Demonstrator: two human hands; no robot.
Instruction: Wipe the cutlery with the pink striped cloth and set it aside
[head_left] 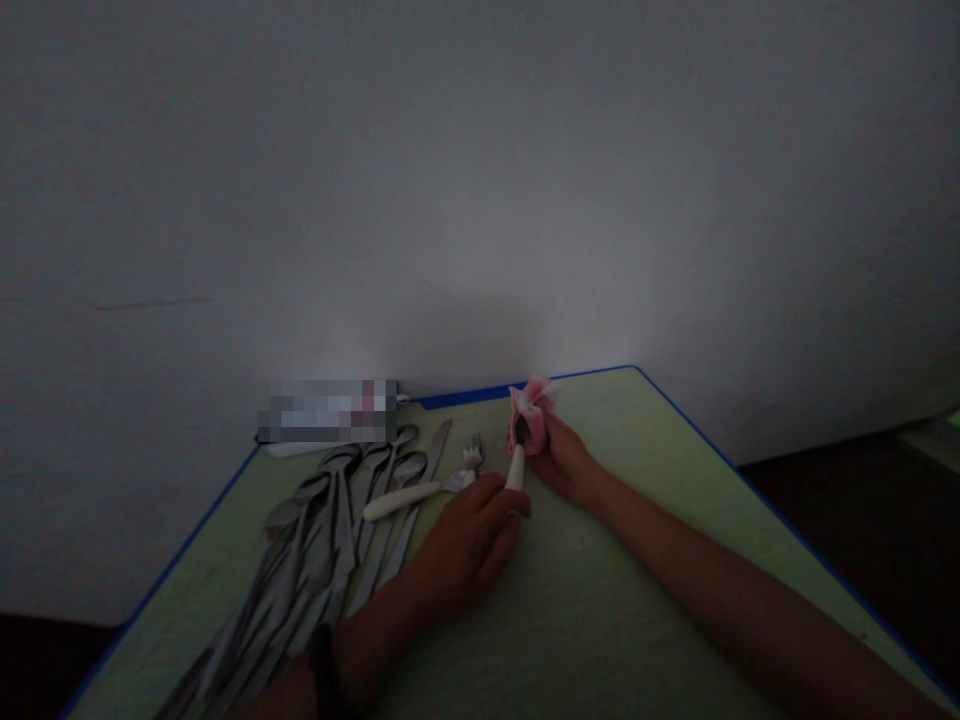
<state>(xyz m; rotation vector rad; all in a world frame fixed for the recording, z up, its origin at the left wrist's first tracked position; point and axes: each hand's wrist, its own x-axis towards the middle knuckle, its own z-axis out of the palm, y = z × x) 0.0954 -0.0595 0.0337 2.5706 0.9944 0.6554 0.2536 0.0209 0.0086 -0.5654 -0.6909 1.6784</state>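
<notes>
My left hand (466, 545) pinches the white handle of a small utensil (516, 466) and holds it upright over the green table (615, 600). My right hand (559, 458) grips a pink cloth (531, 405) wrapped around the utensil's upper end, which is hidden in the cloth. To the left lies a white-handled fork (420, 490) across a pile of several steel spoons and knives (330, 540).
The table has a blue edge (465, 395) and stands against a white wall. A blurred flat object (328, 411) lies at the table's far left corner. Dark floor shows to the right of the table. The scene is dim.
</notes>
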